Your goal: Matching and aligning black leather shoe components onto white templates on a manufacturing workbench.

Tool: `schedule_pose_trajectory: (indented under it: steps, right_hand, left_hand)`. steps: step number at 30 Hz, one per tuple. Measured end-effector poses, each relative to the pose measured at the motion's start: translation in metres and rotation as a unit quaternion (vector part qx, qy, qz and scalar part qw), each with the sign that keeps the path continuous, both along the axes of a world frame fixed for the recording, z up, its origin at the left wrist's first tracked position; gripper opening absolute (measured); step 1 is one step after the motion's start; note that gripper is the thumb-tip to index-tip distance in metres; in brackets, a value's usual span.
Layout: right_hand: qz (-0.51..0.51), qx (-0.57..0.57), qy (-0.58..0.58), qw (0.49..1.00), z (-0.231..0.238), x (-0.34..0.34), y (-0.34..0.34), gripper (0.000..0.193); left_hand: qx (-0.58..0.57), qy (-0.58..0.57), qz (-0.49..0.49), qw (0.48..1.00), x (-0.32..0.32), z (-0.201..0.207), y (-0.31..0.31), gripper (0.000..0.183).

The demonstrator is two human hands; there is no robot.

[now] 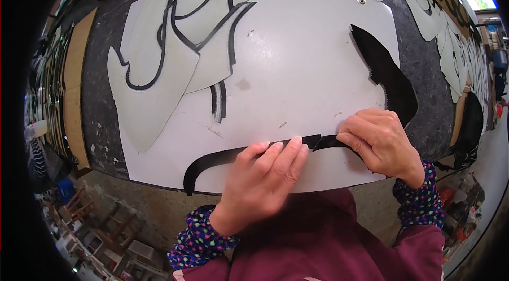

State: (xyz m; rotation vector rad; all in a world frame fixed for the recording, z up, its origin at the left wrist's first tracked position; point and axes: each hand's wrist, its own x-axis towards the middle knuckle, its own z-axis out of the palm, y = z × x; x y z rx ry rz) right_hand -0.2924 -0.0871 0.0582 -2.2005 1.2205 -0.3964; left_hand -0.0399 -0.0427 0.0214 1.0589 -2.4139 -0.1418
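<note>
Hands were apart on my head feed, both working a pair of black pieces. Left hand (262,183) rested loosely spread, fingertips on a curved black strip (209,161) along the near edge of the white sheet (313,74). Right hand (382,140) was pinched tight on a second black piece (326,142), right beside the first one's end; I couldn't tell if they overlapped. Bigger black shape (403,90) lay beyond that hand, and pale black-edged panels (151,111) sat heaped at far left.
</note>
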Motion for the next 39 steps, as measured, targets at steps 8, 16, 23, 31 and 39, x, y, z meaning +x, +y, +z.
schedule_pose_trajectory:
  steps: [8,16,23,31,39]
  right_hand:
    - [0.007,-0.001,0.008,1.000,0.001,0.000,-0.004,0.012]
    - [0.016,-0.047,-0.082,0.995,0.002,-0.002,0.008,0.010]
    - [0.028,-0.102,-0.074,0.992,0.008,-0.002,0.018,0.011]
    - [0.025,-0.120,-0.089,0.988,0.004,-0.013,0.025,0.012]
    - [0.018,-0.123,-0.087,0.988,0.005,-0.014,0.029,0.013]
  left_hand:
    - [0.000,0.006,-0.025,1.000,0.003,-0.002,-0.001,0.032]
    - [0.069,0.076,0.014,0.995,-0.002,0.019,-0.002,0.024]
    - [0.175,0.199,0.059,0.963,-0.026,0.033,-0.001,0.017]
    - [0.109,0.180,0.082,0.974,-0.028,0.028,0.003,0.008]
    - [0.103,0.145,0.088,0.980,-0.003,0.038,0.028,0.013]
